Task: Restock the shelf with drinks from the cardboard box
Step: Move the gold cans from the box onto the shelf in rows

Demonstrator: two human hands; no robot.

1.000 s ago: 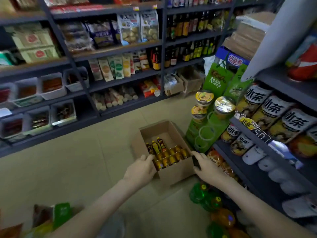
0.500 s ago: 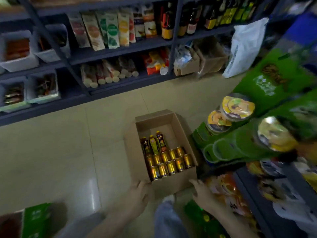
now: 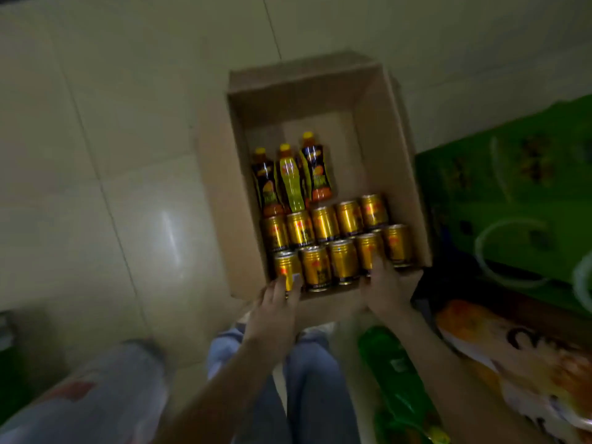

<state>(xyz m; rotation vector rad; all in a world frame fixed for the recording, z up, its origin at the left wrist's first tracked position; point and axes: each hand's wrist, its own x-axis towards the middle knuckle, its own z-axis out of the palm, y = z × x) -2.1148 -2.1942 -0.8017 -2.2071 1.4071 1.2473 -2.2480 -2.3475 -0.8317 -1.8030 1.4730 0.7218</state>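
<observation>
An open cardboard box point(image 3: 394, 149) stands on the floor right below me. Its near half holds two rows of gold cans point(image 3: 323, 224); behind them lie three bottles point(image 3: 290, 177) with yellow caps. My left hand point(image 3: 275, 312) reaches over the near wall, its fingers either side of the front-left gold can point(image 3: 286, 264). Further right, my right hand point(image 3: 386, 290) has thumb and fingers round the base of another front-row can point(image 3: 366, 248). The picture is dim and blurred.
Green gift boxes point(image 3: 512, 174) with loop handles crowd the box's right side. A green bottle point(image 3: 394, 373) and an orange snack bag point(image 3: 512, 347) lie at lower right. My jeans-clad legs point(image 3: 314, 379) are just behind the box. Pale tiled floor point(image 3: 112, 155) spreads left.
My head has tipped down, so the shelves have left view. Both hands moved from the box's near wall up over its edge onto front-row cans.
</observation>
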